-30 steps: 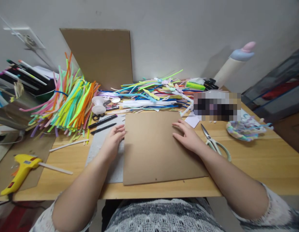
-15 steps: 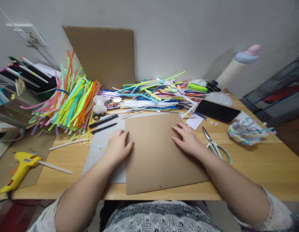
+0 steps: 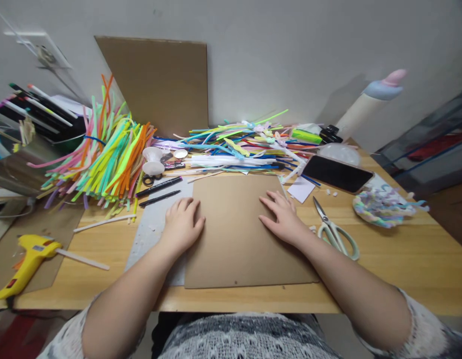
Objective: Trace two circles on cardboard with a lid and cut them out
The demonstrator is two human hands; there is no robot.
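A brown cardboard sheet (image 3: 234, 239) lies flat on the wooden table in front of me, partly over a grey mat (image 3: 156, 229). My left hand (image 3: 183, 224) rests on the sheet's left edge with the fingers loosely curled and nothing in them. My right hand (image 3: 285, 218) lies flat on the sheet's upper right part, fingers stretched out. Both forearms reach in from the near edge.
Piles of coloured pipe cleaners (image 3: 107, 159) and straws (image 3: 238, 144) fill the back of the table. Scissors (image 3: 333, 229), a phone (image 3: 337, 173) and a woven piece (image 3: 380, 205) lie to the right. Two black pens (image 3: 159, 192) and a yellow glue gun (image 3: 25, 264) lie left. Another cardboard sheet (image 3: 159, 80) leans on the wall.
The cardboard sheet has been shifted and squared on the table. My left hand moved from beside the sheet onto its left edge; my right hand slid slightly left.
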